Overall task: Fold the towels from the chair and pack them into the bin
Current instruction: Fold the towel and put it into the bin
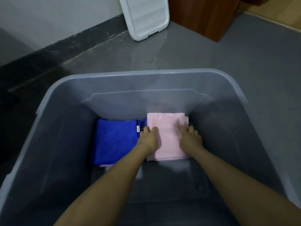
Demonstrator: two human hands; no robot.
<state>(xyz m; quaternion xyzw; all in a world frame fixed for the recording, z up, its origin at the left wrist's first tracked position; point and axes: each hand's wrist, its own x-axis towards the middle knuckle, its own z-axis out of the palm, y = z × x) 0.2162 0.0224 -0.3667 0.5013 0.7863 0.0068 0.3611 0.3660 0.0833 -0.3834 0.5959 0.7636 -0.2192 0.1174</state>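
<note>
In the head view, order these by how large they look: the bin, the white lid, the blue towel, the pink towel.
1. bin
2. white lid, partly cut off by the frame
3-4. blue towel and pink towel: look alike; hands cover part of the pink one.

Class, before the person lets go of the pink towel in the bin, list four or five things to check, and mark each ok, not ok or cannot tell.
1. Folded pink towel lies flat on the floor of the translucent grey plastic bin: ok.
2. Pink towel sits beside the folded blue towel, not on top of it: ok.
3. Left hand and right hand both rest on the pink towel: ok.
4. Floor space is left at the near end of the bin: ok.
5. White plastic lid leans against the wall, clear of the bin: ok.
6. More towels wait on the chair: cannot tell.
</note>
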